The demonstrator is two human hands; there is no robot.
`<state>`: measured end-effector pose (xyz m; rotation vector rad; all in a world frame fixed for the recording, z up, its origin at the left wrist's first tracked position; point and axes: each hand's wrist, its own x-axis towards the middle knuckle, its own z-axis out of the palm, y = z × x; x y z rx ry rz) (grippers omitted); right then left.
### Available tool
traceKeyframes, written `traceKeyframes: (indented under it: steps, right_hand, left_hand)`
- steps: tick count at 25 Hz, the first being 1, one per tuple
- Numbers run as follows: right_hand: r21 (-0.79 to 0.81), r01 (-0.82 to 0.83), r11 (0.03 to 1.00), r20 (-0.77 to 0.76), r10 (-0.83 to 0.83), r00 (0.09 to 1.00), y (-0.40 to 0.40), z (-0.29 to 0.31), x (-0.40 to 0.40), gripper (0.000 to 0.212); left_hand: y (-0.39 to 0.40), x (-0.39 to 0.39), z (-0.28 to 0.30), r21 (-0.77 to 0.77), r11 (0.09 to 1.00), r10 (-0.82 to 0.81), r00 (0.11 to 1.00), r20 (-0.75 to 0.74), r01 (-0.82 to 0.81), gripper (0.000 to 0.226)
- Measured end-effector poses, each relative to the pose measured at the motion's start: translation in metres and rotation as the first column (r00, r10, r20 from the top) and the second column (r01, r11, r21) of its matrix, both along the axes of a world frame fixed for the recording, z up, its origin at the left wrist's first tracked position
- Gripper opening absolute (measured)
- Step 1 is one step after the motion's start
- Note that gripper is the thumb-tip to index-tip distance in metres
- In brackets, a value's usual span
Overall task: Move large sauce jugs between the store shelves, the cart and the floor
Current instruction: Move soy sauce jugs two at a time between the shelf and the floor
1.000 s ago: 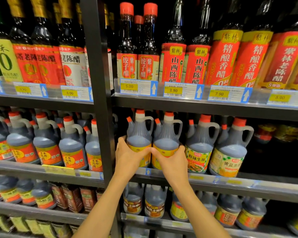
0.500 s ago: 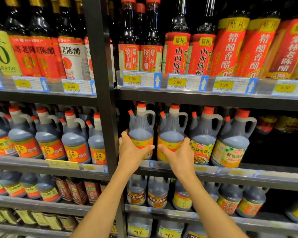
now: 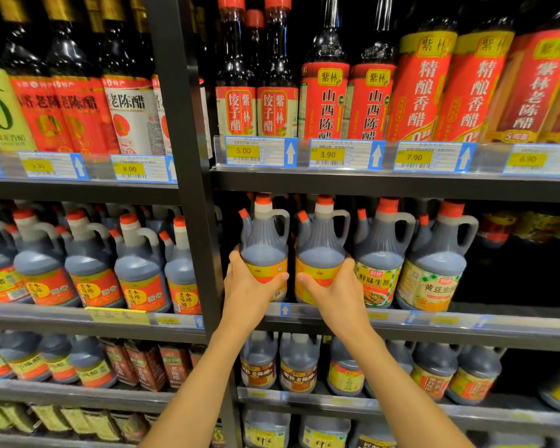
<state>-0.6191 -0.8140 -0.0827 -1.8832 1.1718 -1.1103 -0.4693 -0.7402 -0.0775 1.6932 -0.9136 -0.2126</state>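
**Two sauce jugs gripped on the middle shelf**

Two dark plastic sauce jugs with red caps, looped handles and yellow-and-red labels stand side by side on the middle shelf (image 3: pixel 401 321) of the right-hand bay, just right of the black upright post (image 3: pixel 188 176). The left hand (image 3: pixel 249 286) grips the left jug (image 3: pixel 264 250) low on its body, thumb across the front of the label and fingers curled round the left side. The right hand (image 3: pixel 333 291) grips the right jug (image 3: pixel 320 250) the same way in mirror image, thumb on the label and fingers wrapped round the right side, just beside the neighbouring jug. The two jugs are close together, nearly touching; whether their bases rest on the shelf or are slightly raised cannot be told, as the hands cover them.

To the right on the same shelf stand a jug with a green checked label (image 3: pixel 380 253) and another with a yellow-green label (image 3: pixel 434 257). In the left bay, a row of jugs with orange-red labels (image 3: pixel 139 263) fills the same level. The shelf above carries tall dark vinegar bottles with red labels (image 3: pixel 327 92), with yellow price tags (image 3: pixel 243 151) along its edge. More jugs (image 3: pixel 298 363) fill the lower shelf.
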Motion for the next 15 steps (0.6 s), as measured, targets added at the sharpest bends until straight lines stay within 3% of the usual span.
traceKeyframes:
  steps: [3, 8, 15]
  right_hand:
    - [-0.020, 0.042, 0.999, 0.028, -0.042, 0.999, 0.005, -0.001, 0.002, 0.070]
    - [-0.055, 0.079, 0.995, -0.028, -0.081, 0.996, 0.015, -0.012, 0.003, 0.105]
    - [-0.102, 0.098, 0.990, -0.053, -0.104, 0.993, 0.019, -0.018, 0.002, 0.104]
  left_hand:
    - [0.000, -0.001, -0.003, -0.013, 1.000, -0.008, 1.000, -0.014, 0.008, 0.088]
    - [0.001, -0.006, -0.011, -0.026, 1.000, 0.005, 0.999, 0.037, -0.004, 0.095]
    - [0.001, -0.006, -0.019, -0.019, 0.999, 0.033, 0.995, 0.097, -0.031, 0.098]
